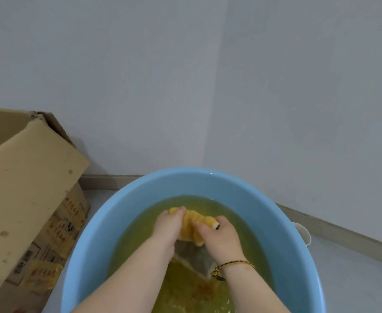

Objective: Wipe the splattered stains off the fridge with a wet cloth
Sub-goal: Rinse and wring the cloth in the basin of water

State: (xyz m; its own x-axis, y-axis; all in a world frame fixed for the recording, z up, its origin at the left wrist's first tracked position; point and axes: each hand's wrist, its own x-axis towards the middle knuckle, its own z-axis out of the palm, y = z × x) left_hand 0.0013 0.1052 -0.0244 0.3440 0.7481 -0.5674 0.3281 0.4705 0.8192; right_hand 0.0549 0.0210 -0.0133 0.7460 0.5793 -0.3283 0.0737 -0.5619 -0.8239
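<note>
Filling the blue basin (pixel 108 213) is yellowish water, in which a yellow cloth (pixel 191 224) is gripped by the left hand (pixel 168 224) and right hand (pixel 219 236), fingers clenched; a cardboard box (pixel 27 188) stands beside.

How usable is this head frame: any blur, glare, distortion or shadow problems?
Head view: light is soft and even, with a faint shadow band on the wall; wide-angle bending shows in the baseboard and basin rim; the whole frame is slightly soft; murky yellow water dims the cloth below the surface; both hands, left and right, stay readable.
</note>
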